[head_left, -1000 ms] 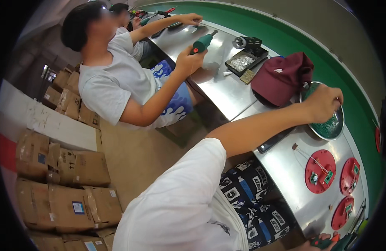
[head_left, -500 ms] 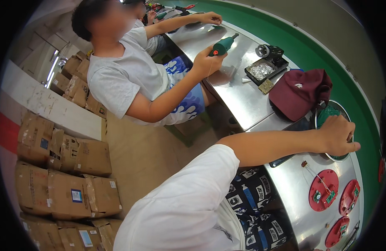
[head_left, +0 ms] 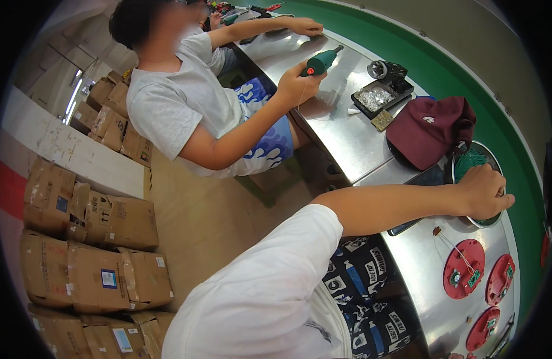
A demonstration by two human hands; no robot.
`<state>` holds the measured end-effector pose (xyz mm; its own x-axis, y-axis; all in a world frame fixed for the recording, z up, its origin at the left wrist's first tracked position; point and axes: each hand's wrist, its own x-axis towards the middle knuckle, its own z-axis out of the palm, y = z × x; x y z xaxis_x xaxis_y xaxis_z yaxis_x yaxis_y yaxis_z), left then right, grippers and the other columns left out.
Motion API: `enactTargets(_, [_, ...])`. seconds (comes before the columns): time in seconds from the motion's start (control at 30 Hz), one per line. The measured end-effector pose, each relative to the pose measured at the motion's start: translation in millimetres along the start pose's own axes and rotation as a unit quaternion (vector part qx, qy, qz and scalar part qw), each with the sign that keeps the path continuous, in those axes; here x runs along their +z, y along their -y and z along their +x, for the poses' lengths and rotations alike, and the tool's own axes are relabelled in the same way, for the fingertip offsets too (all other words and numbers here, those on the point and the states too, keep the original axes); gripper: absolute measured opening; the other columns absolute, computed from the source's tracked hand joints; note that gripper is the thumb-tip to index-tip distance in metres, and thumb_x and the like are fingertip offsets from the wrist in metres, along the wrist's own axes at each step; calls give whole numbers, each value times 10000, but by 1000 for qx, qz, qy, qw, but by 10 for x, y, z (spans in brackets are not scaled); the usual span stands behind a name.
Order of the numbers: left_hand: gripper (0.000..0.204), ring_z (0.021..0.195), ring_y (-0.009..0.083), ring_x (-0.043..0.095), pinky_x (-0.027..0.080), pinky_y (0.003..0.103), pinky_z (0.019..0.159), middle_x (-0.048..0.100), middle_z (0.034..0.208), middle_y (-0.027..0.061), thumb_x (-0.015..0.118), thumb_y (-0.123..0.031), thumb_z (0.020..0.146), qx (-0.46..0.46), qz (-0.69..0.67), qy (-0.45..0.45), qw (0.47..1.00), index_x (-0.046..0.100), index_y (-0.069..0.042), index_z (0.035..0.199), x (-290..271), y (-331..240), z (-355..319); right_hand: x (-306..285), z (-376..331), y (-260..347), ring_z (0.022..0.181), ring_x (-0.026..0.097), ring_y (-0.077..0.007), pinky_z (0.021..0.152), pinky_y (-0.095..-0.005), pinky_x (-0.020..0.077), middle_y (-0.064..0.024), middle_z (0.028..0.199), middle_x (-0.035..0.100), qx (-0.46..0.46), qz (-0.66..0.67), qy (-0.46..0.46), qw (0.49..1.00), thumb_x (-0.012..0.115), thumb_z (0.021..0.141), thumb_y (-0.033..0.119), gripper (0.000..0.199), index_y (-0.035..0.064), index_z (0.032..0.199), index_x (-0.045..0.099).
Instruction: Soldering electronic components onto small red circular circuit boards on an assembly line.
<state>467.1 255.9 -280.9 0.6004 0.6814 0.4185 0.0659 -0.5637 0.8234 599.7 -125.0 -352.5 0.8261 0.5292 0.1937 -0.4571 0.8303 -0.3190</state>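
My left hand (head_left: 484, 192) reaches over a metal bowl (head_left: 494, 157) on the steel table, its fingers curled and pressed together. Whatever is between the fingers is hidden behind the knuckles. Inside the bowl lie green parts (head_left: 469, 160), too small to name. Close to the hand, on the table, rest several round red discs (head_left: 465, 269) carrying small green circuit boards; white wires run across the nearest disc to a small brown piece (head_left: 437, 231). Under my forearm lies a dark, flat, shiny object (head_left: 430, 177), partly covered. My right hand is out of view.
A maroon cap (head_left: 428, 131) lies beside the bowl. Beyond it stands a black tray (head_left: 374, 99) of small shiny parts. At the left, a seated co-worker (head_left: 174, 102) holds a green power screwdriver (head_left: 321, 61). Cardboard boxes (head_left: 96, 269) are stacked along the far left.
The view has shifted slightly. My left hand stays at the bowl with its fingers curled, nearly unmoved. The co-worker's head has tilted a little, and the screwdriver is still held up.
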Motion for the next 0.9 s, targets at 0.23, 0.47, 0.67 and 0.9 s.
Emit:
enactTargets(0.23, [310, 767, 430, 674, 541, 494, 756, 682, 749, 231, 620, -259, 863, -11, 5, 26, 1000, 702, 5, 723, 196, -9, -20, 120, -48, -19, 409, 435, -109, 371, -221, 320, -17, 708, 594, -70, -66, 7, 995, 610, 888, 342, 313, 47, 985, 650])
enactTargets(0.47, [383, 982, 347, 683, 523, 385, 894, 707, 1101, 202, 579, -319, 903, -7, 15, 125, 992, 725, -17, 1089, 144, 263, 141, 155, -140, -18, 497, 454, -105, 359, -264, 333, 10, 648, 502, -58, -418, -246, 873, 448, 988, 458, 394, 95, 1005, 600])
enactTargets(0.67, [365, 810, 96, 587, 476, 212, 730, 705, 972, 86, 479, 27, 896, -51, -119, 226, 966, 630, 68, 1227, 3, 298, 143, 419, -111, -245, 528, 460, -103, 457, -252, 375, -72, 829, 562, -147, -435, -184, 869, 430, 1022, 323, 368, -10, 1145, 526])
enactTargets(0.9, [243, 897, 197, 702, 588, 286, 829, 702, 1033, 179, 531, 34, 952, -51, -191, 230, 953, 603, 122, 1167, -3, 217, 126, 321, -122, -164, 573, 467, -92, 475, -241, 389, -90, 1017, 568, -151, -424, -124, 884, 450, 1023, 269, 357, -15, 1232, 505])
